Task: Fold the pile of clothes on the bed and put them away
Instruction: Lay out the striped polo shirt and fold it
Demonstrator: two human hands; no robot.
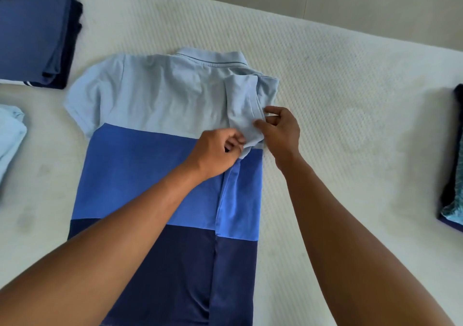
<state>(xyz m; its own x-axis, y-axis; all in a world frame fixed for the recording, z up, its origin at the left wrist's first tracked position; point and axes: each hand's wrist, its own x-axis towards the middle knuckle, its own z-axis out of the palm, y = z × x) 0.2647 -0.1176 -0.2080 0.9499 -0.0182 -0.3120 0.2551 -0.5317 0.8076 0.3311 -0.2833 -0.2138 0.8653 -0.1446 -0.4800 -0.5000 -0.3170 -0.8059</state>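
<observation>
The left grip pinches the lower edge of the sleeve between thumb and curled fingers. The right grip, just beside it, pinches the same sleeve's outer edge. The sleeve lies folded in over the striped polo shirt, which is spread beneath both grips on the bed, collar at the far end. Well to the left sit a folded blue stack and a pale blue garment. Well to the right lie dark folded clothes.

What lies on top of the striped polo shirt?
The polo shirt's own folded-in side and sleeve, pinched by the left hand and right hand. Fabric beneath the fold is hidden.
</observation>
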